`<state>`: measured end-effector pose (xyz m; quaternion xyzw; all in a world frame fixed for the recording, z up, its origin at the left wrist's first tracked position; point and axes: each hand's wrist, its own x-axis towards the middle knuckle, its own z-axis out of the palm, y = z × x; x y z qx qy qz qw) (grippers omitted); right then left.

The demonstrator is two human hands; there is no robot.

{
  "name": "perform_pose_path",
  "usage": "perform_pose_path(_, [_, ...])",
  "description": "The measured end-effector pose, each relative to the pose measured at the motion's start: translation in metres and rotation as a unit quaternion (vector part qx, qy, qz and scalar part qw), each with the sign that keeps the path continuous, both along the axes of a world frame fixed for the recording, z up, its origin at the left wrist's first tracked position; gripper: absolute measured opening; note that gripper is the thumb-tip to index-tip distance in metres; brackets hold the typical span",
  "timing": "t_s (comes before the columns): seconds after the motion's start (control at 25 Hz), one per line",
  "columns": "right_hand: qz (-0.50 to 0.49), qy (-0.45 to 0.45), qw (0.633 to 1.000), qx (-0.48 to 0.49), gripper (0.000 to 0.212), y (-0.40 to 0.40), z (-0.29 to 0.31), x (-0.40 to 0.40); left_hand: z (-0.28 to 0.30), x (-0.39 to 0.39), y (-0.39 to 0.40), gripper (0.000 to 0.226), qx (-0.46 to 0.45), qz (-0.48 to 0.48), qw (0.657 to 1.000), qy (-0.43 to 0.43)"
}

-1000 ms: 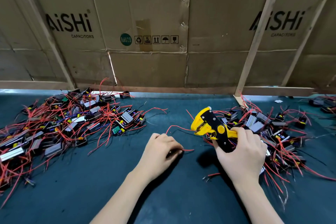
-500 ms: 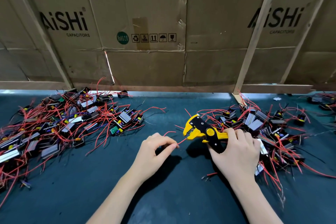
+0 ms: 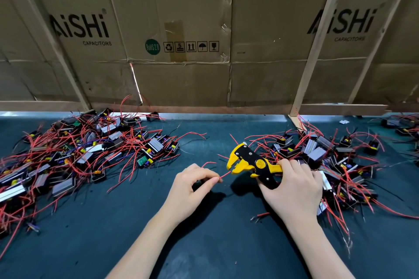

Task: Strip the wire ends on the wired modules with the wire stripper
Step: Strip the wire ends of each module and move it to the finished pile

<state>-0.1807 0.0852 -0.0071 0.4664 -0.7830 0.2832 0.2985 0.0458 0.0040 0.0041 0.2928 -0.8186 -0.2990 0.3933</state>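
Two hands are seen above a dark green bench (image 3: 113,244). A red wire (image 3: 224,175) is pinched between the thumb and forefinger of the left hand (image 3: 192,190), with its free end directed toward the open head of the wire stripper (image 3: 249,162); whether the end lies inside the head cannot be told. The yellow-and-black wire stripper is gripped by its handles in the right hand (image 3: 292,190), whose fingers are curled around them, and is held just above the bench with its head pointing left. One pile of wired modules (image 3: 86,149) with tangled red leads is spread over the left part of the bench, well apart from the hands. A second pile of modules (image 3: 328,156) lies just behind and beside the right hand. A cardboard wall (image 3: 192,75) printed "AiSHi CAPACITORS" is fixed behind the bench.
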Motion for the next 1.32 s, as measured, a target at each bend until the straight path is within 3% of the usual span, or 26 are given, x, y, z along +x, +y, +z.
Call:
perform_pose_path(0.64, [0.030, -0.037, 0.998, 0.043, 0.046, 0.003, 0.005, 0.003, -0.001, 0.001, -0.001, 0.014, 0.013, 0.008, 1.000, 0.002])
perform_pose_path(0.8, [0.022, -0.067, 0.997, 0.034, 0.054, 0.003, 0.005, 0.006, -0.001, 0.001, -0.001, 0.015, 0.017, 0.010, 1.000, -0.003])
perform_pose_path(0.96, [0.018, -0.016, 1.000, 0.017, 0.051, 0.002, -0.001, 0.005, -0.002, 0.002, -0.001, 0.013, 0.016, 0.014, 1.000, -0.012])
perform_pose_path(1.16, [0.004, 0.009, 1.000, 0.018, 0.059, 0.000, -0.006, 0.003, -0.001, 0.015, -0.012, 0.009, -0.079, 0.015, 0.992, -0.100])
perform_pose_path(1.32, [0.025, 0.006, 0.999, 0.025, 0.058, 0.002, -0.010, 0.006, 0.008, 0.035, -0.031, 0.008, -0.107, 0.124, 0.963, -0.214])
